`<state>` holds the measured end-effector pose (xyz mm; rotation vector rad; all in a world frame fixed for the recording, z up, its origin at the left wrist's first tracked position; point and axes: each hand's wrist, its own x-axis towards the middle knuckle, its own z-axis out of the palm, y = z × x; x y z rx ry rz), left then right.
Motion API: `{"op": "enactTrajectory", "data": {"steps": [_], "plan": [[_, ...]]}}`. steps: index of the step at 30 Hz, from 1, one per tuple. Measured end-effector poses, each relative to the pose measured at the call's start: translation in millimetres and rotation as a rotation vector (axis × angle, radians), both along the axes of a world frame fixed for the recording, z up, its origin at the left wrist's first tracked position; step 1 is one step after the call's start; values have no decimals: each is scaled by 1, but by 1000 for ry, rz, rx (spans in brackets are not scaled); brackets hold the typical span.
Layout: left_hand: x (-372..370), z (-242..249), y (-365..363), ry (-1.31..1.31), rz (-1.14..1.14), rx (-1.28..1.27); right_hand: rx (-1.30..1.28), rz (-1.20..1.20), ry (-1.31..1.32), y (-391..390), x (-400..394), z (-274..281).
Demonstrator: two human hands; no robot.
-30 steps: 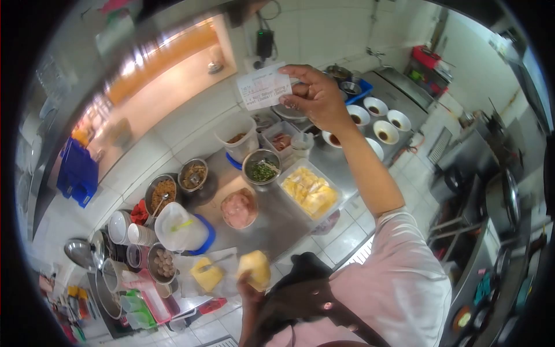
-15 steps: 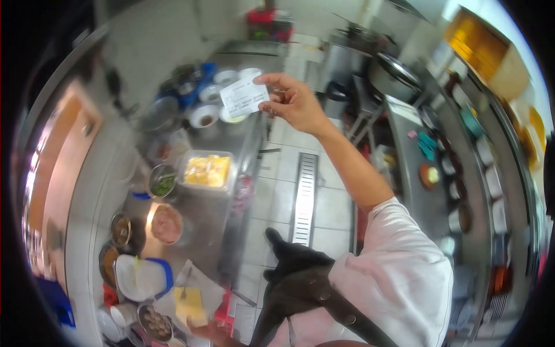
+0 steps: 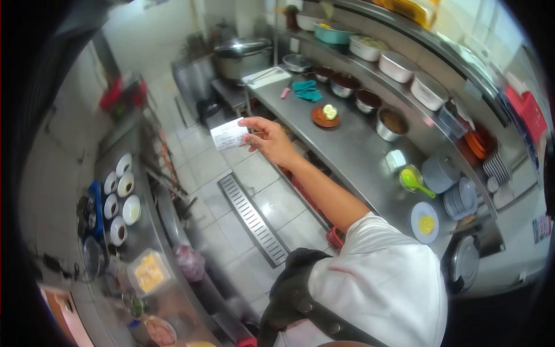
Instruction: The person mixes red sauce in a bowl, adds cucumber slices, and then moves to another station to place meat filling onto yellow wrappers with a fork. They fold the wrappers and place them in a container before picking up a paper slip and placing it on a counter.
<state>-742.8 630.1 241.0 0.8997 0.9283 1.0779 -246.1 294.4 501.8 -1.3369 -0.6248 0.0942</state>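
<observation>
My right hand [image 3: 272, 141] is stretched out in front of me, over the floor between two steel counters. Its thumb and fingers pinch a white printed paper slip [image 3: 229, 135] by the right edge; the print is too blurred to read. The slip is held up in the air, touching nothing but my fingers. My left hand is out of the picture.
On the right counter [image 3: 347, 162] are a teal cloth [image 3: 306, 90], a brown dish [image 3: 325, 118], metal bowls and a green ladle [image 3: 416, 182]. Above runs a shelf with white containers [image 3: 398, 66]. Bowls and a yellow-filled tub [image 3: 149, 272] stand on the left counter. A drain grate [image 3: 252, 218] crosses the floor.
My view has swung to the right, bringing the right counter and its shelf into fuller sight. My right hand still holds the slip. My left hand, earlier near yellow slices, has left the view.
</observation>
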Motion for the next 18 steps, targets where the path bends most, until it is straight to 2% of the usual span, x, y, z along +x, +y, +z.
{"op": "enactTrajectory", "data": {"steps": [3,4,6,7,8,9,10,11,13,14,15,16,17,18], "plan": [[56,12,-6,-62,-99,-81,34,-144,-74,-83,33,-9],[64,17,-13,-77,-110,-112,1,-268,-106,-111,43,-10],[44,27,-42,-121,-9,-168,-101,-470,-178,-154,67,-16],[82,76,-68,-89,61,-156,-199,-567,-157,-164,67,-9],[108,104,-76,-323,-58,-225,-162,-577,-115,-174,92,-39],[123,122,-77,-464,-63,-303,-406,-606,-161,-168,97,-44],[126,131,-77,-592,-63,-333,-391,-502,-152,-152,109,-64],[121,133,-73,-552,-25,-231,-168,-339,-6,-141,140,-122],[83,133,-68,-621,-34,-272,-389,-166,-95,-87,142,-185],[66,146,-77,-589,34,-309,-417,-24,-58,-60,152,-245],[49,158,-83,-564,60,-360,-513,40,-47,-24,117,-259],[21,152,-88,-579,118,-334,-511,284,-49,9,91,-285],[1,143,-102,-588,119,-360,-637,378,-108,34,57,-298],[-24,134,-117,-602,114,-379,-667,486,-324,57,10,-308]]}}
